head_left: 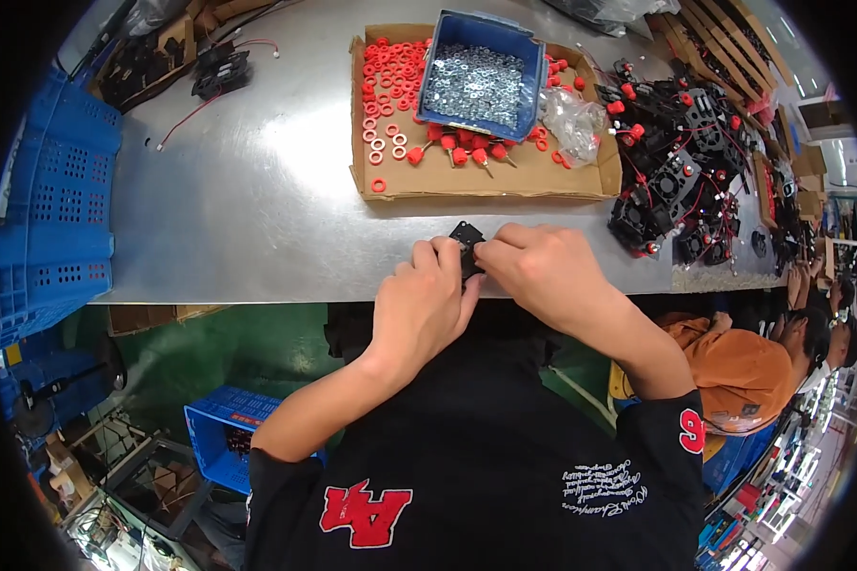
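Close to the table's near edge, my left hand (423, 297) is closed around a small black plastic part (466, 235) with holes at its upper end. My right hand (541, 265) pinches at the right side of that part, thumb and fingertips pressed together. Whatever lies between the right fingertips is hidden. Just beyond both hands is a shallow cardboard tray (505, 184) with red rings (379, 185) and red-capped pieces with metal pins (459, 155). A blue bin (537, 76) of small shiny metal nuts or washers rests on them.
Black fan assemblies (676, 186) with red caps and wires are heaped at right. One more black assembly (221, 71) lies far left. A blue crate (52, 190) borders the left side. Below stands another blue crate (209, 443). A person in orange (743, 371) sits at right.
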`<state>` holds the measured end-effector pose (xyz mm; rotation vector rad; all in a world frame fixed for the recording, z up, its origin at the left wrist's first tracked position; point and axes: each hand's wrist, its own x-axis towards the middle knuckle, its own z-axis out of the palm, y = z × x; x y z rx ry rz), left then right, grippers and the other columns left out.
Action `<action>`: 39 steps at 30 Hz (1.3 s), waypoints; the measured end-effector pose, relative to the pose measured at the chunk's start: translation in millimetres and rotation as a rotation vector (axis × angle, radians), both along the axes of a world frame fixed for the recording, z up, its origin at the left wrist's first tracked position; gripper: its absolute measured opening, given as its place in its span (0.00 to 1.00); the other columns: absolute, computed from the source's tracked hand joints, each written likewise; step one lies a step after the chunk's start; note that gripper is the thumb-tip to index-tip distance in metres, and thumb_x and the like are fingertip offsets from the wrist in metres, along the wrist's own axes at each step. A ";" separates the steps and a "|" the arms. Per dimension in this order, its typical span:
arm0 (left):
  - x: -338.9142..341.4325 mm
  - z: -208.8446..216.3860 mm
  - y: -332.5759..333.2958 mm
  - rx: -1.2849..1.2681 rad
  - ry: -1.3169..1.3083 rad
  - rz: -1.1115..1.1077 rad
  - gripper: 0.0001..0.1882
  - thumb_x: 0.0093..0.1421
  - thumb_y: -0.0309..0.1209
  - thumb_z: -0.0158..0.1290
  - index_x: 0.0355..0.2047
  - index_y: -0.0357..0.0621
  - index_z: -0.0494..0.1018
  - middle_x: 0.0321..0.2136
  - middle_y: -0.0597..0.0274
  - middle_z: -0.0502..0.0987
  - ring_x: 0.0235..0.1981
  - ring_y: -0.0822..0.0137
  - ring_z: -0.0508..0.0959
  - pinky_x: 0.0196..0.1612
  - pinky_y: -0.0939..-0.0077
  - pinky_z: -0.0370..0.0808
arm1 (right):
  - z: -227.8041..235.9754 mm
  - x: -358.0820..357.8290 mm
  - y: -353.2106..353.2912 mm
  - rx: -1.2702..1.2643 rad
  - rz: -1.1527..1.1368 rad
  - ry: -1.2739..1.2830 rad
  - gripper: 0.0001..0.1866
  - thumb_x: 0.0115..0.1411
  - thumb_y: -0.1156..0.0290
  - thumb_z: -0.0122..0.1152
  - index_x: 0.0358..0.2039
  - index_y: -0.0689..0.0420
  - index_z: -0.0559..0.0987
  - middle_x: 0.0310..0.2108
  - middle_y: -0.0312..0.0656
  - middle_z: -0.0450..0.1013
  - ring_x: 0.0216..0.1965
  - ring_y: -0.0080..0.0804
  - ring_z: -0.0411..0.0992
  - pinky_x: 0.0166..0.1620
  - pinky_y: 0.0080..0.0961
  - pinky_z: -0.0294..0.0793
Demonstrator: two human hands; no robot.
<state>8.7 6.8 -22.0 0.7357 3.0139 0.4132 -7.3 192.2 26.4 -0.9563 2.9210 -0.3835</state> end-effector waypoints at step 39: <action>-3.6 3.9 -2.2 0.017 -0.048 -0.036 0.21 0.60 0.42 0.57 0.39 0.37 0.64 0.31 0.52 0.71 0.25 0.54 0.80 0.25 0.65 0.78 | -20.8 12.8 -7.2 -0.185 -0.006 0.029 0.09 0.53 0.72 0.60 0.33 0.62 0.75 0.33 0.44 0.71 0.38 0.40 0.76 0.37 0.36 0.79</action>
